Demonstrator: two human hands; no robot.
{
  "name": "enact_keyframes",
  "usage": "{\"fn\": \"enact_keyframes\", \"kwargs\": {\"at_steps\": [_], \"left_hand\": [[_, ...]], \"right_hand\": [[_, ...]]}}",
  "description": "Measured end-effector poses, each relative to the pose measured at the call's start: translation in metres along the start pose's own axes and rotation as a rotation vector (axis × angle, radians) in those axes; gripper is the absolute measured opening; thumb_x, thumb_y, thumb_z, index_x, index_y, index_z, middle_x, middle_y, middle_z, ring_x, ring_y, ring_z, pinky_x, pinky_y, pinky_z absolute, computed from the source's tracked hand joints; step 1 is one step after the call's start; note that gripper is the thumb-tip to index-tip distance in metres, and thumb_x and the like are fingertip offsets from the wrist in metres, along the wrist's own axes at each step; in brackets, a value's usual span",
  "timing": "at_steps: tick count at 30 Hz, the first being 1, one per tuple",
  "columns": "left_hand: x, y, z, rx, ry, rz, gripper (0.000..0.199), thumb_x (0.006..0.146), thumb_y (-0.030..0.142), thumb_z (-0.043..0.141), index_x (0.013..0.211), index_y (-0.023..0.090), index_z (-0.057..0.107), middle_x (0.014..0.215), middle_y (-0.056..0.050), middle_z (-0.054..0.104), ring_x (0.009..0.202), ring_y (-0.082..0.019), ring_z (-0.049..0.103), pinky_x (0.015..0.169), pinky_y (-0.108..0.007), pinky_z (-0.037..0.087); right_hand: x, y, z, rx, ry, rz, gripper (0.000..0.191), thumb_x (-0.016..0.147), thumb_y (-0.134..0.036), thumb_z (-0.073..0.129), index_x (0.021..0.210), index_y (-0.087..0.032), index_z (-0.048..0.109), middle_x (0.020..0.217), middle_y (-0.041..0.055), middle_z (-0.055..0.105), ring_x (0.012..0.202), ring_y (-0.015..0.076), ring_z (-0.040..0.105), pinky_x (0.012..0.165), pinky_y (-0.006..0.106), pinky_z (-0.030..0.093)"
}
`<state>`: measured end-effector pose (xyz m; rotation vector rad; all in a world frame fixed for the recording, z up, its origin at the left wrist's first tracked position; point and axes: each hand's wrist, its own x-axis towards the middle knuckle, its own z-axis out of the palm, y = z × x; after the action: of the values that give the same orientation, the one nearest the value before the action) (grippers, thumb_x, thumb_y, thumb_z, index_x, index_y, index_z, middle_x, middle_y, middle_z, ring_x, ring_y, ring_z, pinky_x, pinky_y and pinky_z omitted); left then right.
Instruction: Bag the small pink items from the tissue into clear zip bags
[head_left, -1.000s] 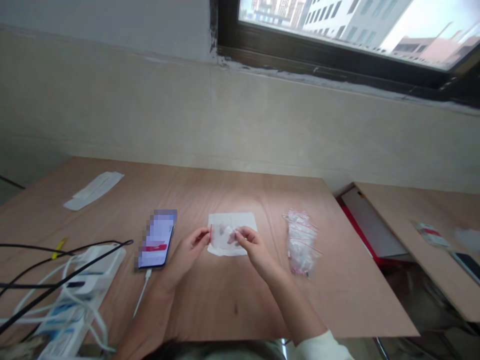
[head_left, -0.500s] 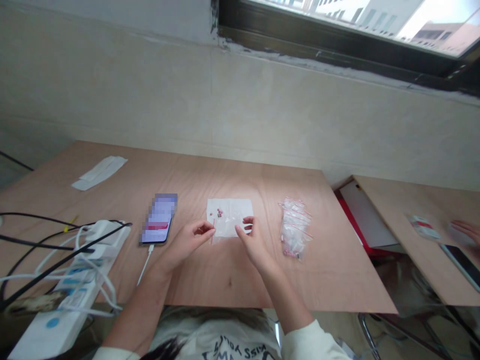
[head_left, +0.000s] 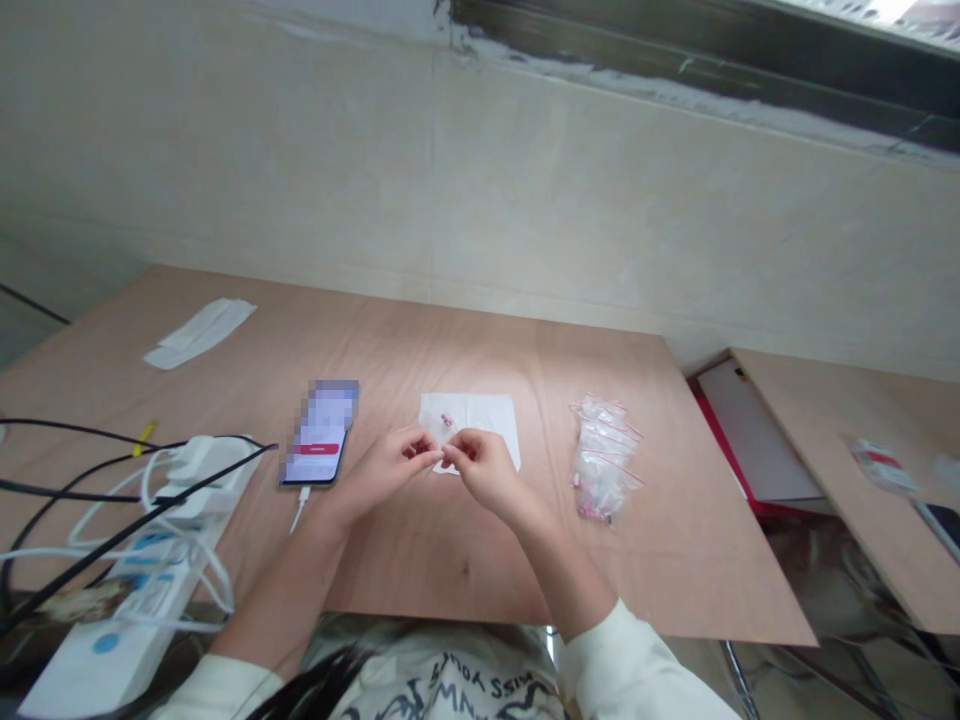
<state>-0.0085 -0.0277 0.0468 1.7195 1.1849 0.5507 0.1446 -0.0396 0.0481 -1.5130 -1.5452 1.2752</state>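
My left hand and my right hand meet over the near edge of a white sheet, thumbs and forefingers pinched together. Fingertips of the two hands touch or nearly touch. Whatever lies between them is hidden or too small to name. Small pink and red pieces lie on the sheet just beyond my fingers. To the right of my right hand rests a pile of clear zip bags with red edge lines, some pink pieces showing at its near end.
A charging phone lies left of my left hand. Further left, a white power strip carries tangled cables. A folded white paper sits at the back left. Another table on the right holds a small packet and a dark phone.
My right hand has moved left to meet my left hand, its fingers closing into a pinch. The thin red strip at my left fingertips no longer shows. The view has tilted down slightly.
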Motion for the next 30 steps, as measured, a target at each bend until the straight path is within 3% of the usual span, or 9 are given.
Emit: {"fn": "enact_keyframes", "kwargs": {"at_steps": [10,17,21,30], "left_hand": [[0.003,0.004,-0.005,-0.044,0.053,-0.018,0.018,0.075,0.029,0.048,0.065,0.015,0.052,0.065,0.002,0.052,0.064,-0.012,0.05,0.059,-0.022,0.038],[-0.003,0.007,-0.006,-0.033,-0.106,0.011,0.022,0.08,0.034,0.042,0.071,0.016,0.051,0.067,0.002,0.051,0.062,-0.011,0.048,0.056,-0.022,0.037],[-0.004,0.004,-0.003,-0.035,-0.125,0.049,0.019,0.08,0.031,0.043,0.075,0.016,0.052,0.069,0.002,0.052,0.063,-0.012,0.048,0.057,-0.023,0.038],[-0.014,0.0,0.002,0.002,-0.083,0.019,0.024,0.081,0.038,0.041,0.076,0.017,0.051,0.07,0.001,0.05,0.064,-0.012,0.048,0.056,-0.023,0.037]], "right_hand": [[0.0,-0.007,-0.004,0.012,-0.052,0.014,0.017,0.072,-0.017,0.049,0.056,-0.015,0.049,0.056,-0.0009,0.052,0.052,0.0088,0.044,0.05,0.021,0.033],[-0.004,-0.002,0.004,0.147,-0.05,-0.055,0.018,0.076,-0.029,0.047,0.062,-0.017,0.047,0.06,-0.0023,0.048,0.058,0.0098,0.045,0.053,0.021,0.034],[-0.007,0.0,0.007,0.182,-0.036,-0.053,0.024,0.076,-0.036,0.049,0.062,-0.017,0.048,0.058,-0.0021,0.047,0.057,0.0105,0.046,0.053,0.022,0.035],[-0.009,0.008,0.007,0.278,0.014,-0.02,0.013,0.07,-0.028,0.055,0.064,-0.016,0.056,0.06,0.0002,0.054,0.054,0.0107,0.05,0.055,0.024,0.039]]}}
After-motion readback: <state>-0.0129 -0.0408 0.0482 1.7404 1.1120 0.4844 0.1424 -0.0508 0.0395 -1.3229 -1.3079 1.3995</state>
